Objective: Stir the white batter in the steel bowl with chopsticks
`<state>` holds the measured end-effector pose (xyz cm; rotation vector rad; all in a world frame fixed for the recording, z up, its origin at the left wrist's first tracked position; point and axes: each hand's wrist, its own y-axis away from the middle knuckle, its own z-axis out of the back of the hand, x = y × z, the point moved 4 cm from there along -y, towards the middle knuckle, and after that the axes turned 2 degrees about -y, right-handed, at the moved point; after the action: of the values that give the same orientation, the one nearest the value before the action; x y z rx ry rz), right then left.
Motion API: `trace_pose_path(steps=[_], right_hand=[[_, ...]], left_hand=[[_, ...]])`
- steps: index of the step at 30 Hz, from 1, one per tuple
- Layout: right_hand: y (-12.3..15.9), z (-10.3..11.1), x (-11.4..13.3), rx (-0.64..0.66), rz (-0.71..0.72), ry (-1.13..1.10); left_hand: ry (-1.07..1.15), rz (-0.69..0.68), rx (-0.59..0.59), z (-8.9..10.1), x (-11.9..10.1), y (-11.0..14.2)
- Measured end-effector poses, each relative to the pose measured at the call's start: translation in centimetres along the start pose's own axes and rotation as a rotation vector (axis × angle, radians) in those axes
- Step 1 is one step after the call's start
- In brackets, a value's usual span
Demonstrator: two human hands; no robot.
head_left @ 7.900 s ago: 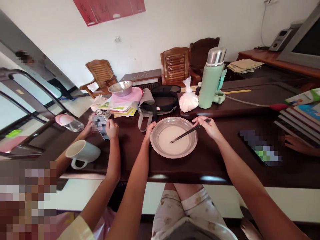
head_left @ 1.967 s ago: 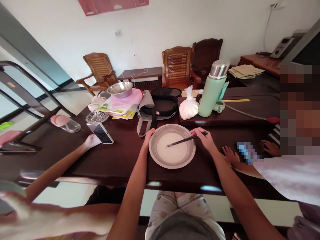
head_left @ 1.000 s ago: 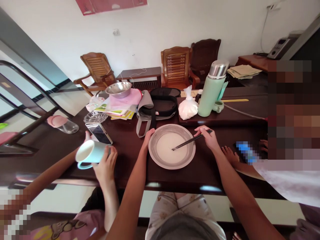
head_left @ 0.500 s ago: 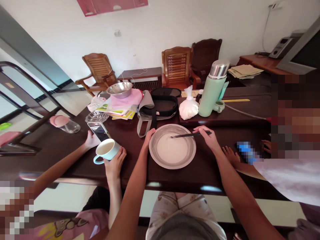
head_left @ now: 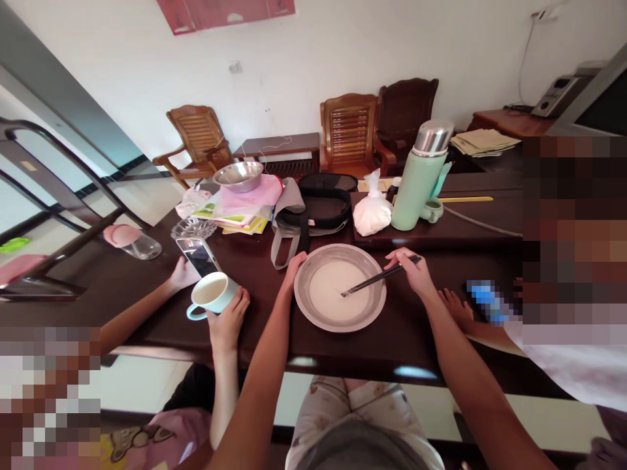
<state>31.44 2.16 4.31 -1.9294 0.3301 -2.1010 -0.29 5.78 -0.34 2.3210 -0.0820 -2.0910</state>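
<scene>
A shallow metal basin (head_left: 339, 322) with white batter sits on the dark wooden table (head_left: 255, 274) right in front of me. My left hand (head_left: 293, 268) rests on its left rim, fingers curled over the edge. My right hand (head_left: 412, 272) pinches dark chopsticks (head_left: 377, 279) whose tips dip into the batter near the basin's middle.
A person on my left holds a pale mug (head_left: 212, 293) and touches a phone (head_left: 198, 256). Another person's hand (head_left: 456, 308) lies on the table at my right. Behind the basin stand a green thermos (head_left: 418, 180), a tied white bag (head_left: 372, 212), a black bag (head_left: 318, 202) and books with a steel bowl (head_left: 238, 175).
The chopstick tips have swung from the basin's far rim back down into the middle of the batter. The neighbour's mug, raised a second ago, now sits lower by the table edge.
</scene>
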Motion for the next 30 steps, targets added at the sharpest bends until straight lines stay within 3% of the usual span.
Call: trace_pose_path(steps=[3, 9, 14, 19, 25, 30], right_hand=[[0.1, -0.7, 0.3, 0.071, 0.008, 0.033], [0.0, 0.2, 0.3, -0.043, 0.025, 0.011], [0.1, -0.7, 0.4, 0.070, 0.014, 0.014], [0.0, 0.1, 0.3, -0.049, 0.028, 0.014], [0.1, -0.9, 0.7, 0.070, 0.019, 0.032], [0.0, -0.3, 0.3, -0.023, 0.010, -0.010]], left_hand=[[-0.002, 0.003, -0.014, 0.0, -0.1, 0.1], [-0.019, 0.014, -0.027, -0.2, -0.2, 0.2], [-0.031, -0.018, -0.014, -0.2, -0.3, 0.1], [-0.004, 0.035, -0.038, -0.2, -0.3, 0.3], [-0.006, 0.029, -0.030, -0.3, -0.3, 0.3], [-0.001, 0.039, -0.022, -0.2, -0.1, 0.1]])
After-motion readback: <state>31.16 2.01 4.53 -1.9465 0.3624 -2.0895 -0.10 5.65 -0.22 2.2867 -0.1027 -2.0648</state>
